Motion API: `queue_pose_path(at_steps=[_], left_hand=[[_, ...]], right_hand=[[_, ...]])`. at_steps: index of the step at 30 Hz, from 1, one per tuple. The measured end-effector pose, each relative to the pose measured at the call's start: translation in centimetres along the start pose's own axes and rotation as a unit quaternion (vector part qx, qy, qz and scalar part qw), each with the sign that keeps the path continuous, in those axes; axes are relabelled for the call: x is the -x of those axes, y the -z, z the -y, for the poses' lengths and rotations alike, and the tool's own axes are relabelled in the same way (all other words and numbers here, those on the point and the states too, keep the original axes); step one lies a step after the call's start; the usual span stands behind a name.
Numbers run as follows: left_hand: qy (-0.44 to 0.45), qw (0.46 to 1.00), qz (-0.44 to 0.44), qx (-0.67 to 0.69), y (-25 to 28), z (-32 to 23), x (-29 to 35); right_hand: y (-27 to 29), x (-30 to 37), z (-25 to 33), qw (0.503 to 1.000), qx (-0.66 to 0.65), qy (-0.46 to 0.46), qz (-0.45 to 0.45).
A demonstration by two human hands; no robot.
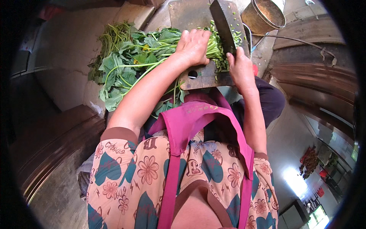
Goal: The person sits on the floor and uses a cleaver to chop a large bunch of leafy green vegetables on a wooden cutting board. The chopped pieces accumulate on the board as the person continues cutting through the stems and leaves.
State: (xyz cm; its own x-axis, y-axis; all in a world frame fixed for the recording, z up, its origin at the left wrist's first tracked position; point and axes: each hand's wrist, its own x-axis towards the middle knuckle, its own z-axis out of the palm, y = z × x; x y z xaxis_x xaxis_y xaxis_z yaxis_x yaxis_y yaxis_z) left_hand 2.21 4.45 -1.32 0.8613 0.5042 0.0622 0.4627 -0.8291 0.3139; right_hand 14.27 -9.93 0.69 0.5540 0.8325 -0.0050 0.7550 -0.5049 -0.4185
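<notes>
My left hand (pixel 193 46) is closed over a bundle of leafy green stems (pixel 167 47), pressing it onto a wooden cutting board (pixel 190 15). The leaves spread off the board to the left. In my right hand (pixel 243 70) is the handle of a broad, dark-bladed kitchen knife (pixel 223 26). Its blade stands at the cut end of the stems, to the right of my left fingers. Short chopped green pieces (pixel 220 63) lie along the blade and on the board. My right fingers hide most of the handle.
A pile of thin green stems (pixel 116 36) lies at the far left of the leaves. Beyond the board's right side stands a metal bucket (pixel 264 16), with a thin dark rod (pixel 301 39) beside it. The board has a round hole near its front edge.
</notes>
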Motion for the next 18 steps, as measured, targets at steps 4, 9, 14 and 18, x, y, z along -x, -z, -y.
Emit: queue_pose_path(at_steps=[4,9,14,18], left_hand=[[-0.001,1.0,-0.014,-0.014,-0.4,-0.1,0.2],[0.011,1.0,0.022,-0.009,0.0,-0.2,0.1],[-0.003,1.0,-0.009,-0.009,0.3,-0.2,0.1],[0.007,1.0,0.017,-0.008,0.1,-0.3,0.2]], right_hand=[[2.7,0.9,1.9,0.993,-0.071,0.029,-0.092],[-0.5,-0.9,0.8,1.0,-0.007,0.005,0.01],[3.1,-0.6,0.6,0.997,-0.045,0.011,-0.062],[0.8,-1.2,-2.2,0.999,0.029,0.008,0.013]])
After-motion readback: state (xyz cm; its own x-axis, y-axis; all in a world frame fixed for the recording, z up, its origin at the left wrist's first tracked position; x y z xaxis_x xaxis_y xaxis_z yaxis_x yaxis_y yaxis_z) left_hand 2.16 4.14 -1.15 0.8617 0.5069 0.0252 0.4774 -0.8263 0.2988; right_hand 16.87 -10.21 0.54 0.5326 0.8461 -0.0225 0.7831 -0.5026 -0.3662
